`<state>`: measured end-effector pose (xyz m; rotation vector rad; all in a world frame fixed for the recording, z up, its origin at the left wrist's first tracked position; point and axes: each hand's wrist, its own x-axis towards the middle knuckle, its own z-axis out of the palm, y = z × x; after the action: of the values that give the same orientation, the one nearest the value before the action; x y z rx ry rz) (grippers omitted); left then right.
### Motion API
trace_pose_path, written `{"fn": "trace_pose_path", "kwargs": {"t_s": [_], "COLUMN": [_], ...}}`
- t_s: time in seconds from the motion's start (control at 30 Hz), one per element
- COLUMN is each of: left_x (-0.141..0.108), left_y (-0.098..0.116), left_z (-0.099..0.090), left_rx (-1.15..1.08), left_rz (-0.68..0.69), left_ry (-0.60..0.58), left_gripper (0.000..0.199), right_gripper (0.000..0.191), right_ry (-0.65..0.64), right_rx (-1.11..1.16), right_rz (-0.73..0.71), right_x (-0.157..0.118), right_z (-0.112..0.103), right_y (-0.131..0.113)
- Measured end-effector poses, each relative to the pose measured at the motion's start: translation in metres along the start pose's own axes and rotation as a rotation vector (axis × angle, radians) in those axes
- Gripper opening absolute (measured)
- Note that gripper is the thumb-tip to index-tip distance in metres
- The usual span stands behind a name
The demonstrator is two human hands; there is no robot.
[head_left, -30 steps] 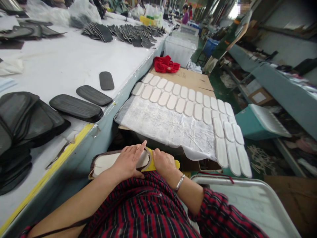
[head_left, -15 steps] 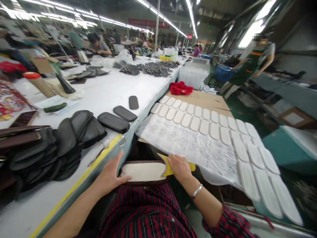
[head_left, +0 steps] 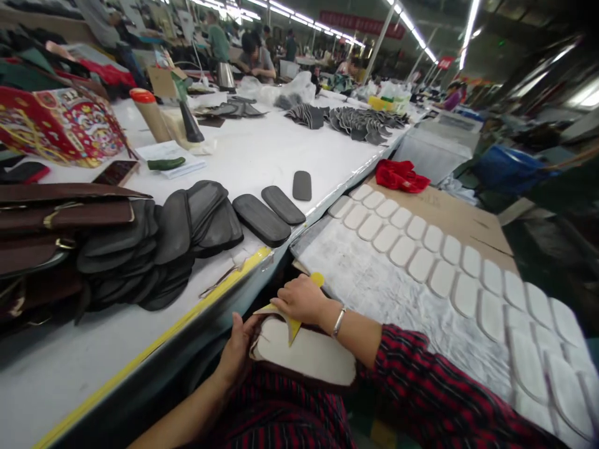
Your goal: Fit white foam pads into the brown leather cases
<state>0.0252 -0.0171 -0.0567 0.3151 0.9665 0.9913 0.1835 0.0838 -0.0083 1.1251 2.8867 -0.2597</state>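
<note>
An oval piece [head_left: 309, 355] with a cream face and dark brown edge rests over my lap, tilted down to the right. My left hand [head_left: 238, 349] grips its left end, thumb up near the rim. My right hand [head_left: 302, 300] is wrapped round a yellow tool [head_left: 294, 327], whose pointed tip lies over the cream face near the left end. Left of my hands, dark oval pads [head_left: 262, 219] lie at the table edge beside a heap of dark pieces [head_left: 173, 231].
Rows of white ovals [head_left: 440, 277] cover a board on the right. Brown bags [head_left: 60, 215], a red patterned bag [head_left: 79, 125], a bottle [head_left: 150, 115] and a phone [head_left: 116, 173] stand or lie on the left table. A red cloth [head_left: 401, 176] is beyond the board.
The view has swung left. My right hand and the yellow tool have moved from the oval piece's right end to its left end, close to my left hand. The piece now tilts down to the right.
</note>
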Motion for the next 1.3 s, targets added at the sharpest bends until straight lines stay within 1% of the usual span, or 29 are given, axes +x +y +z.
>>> {"fn": "trace_pose_path", "kwargs": {"t_s": [0.1,0.2,0.3,0.4,0.47,0.53,0.6,0.67,0.77,0.87,0.93,1.0,1.07,1.1,1.17,1.23,1.27,1.3], "left_x": [-0.004,-0.008,-0.011,-0.015,-0.017,-0.018,-0.019,-0.019,-0.017,-0.012,-0.006,0.001,0.006,0.007,0.007,0.004,0.002,-0.001], "left_y": [0.006,0.005,-0.003,-0.009,-0.009,-0.005,0.002,0.009,0.021,0.033,0.039,0.040,0.037,0.035,0.030,0.026,0.024,0.023], "left_z": [0.007,0.011,0.007,-0.002,-0.007,-0.009,-0.007,-0.003,0.002,0.001,-0.001,-0.002,-0.005,-0.007,-0.015,-0.024,-0.029,-0.033], "left_rx": [-0.121,-0.079,0.063,0.290,0.466,0.606,0.683,0.724,0.773,0.763,0.692,0.593,0.499,0.476,0.501,0.606,0.671,0.733], "left_rz": [-0.040,-0.047,0.018,0.101,0.134,0.142,0.135,0.128,0.091,0.000,-0.044,-0.089,-0.112,-0.097,0.020,0.182,0.250,0.299], "left_ry": [0.041,0.126,0.230,0.272,0.254,0.192,0.098,0.013,-0.063,-0.127,-0.172,-0.212,-0.265,-0.301,-0.368,-0.418,-0.437,-0.459], "left_gripper": [0.075,0.058,0.044,0.044,0.046,0.048,0.049,0.050,0.053,0.053,0.050,0.053,0.060,0.064,0.068,0.074,0.080,0.087], "right_gripper": [0.045,0.045,0.044,0.043,0.043,0.042,0.041,0.040,0.040,0.042,0.040,0.035,0.025,0.020,0.025,0.030,0.030,0.029], "right_ry": [0.011,0.034,0.041,0.023,-0.002,-0.033,-0.069,-0.107,-0.148,-0.190,-0.208,-0.201,-0.188,-0.188,-0.225,-0.248,-0.222,-0.180], "right_rx": [0.018,0.038,0.068,0.095,0.104,0.112,0.137,0.172,0.183,0.155,0.141,0.183,0.357,0.508,0.925,1.352,1.485,1.560], "right_rz": [-0.217,-0.387,-0.513,-0.602,-0.639,-0.641,-0.596,-0.514,-0.385,-0.256,-0.102,0.115,0.310,0.366,0.457,0.534,0.570,0.603], "right_x": [0.016,0.027,0.035,0.041,0.041,0.036,0.025,0.011,-0.009,-0.027,-0.046,-0.075,-0.114,-0.136,-0.177,-0.208,-0.218,-0.224], "right_z": [0.003,0.007,0.012,0.013,0.012,0.011,0.010,0.008,0.004,-0.005,-0.016,-0.031,-0.047,-0.053,-0.057,-0.050,-0.042,-0.032], "right_y": [0.009,0.016,0.020,0.021,0.021,0.021,0.020,0.018,0.016,0.022,0.032,0.042,0.044,0.041,0.022,-0.008,-0.025,-0.043]}}
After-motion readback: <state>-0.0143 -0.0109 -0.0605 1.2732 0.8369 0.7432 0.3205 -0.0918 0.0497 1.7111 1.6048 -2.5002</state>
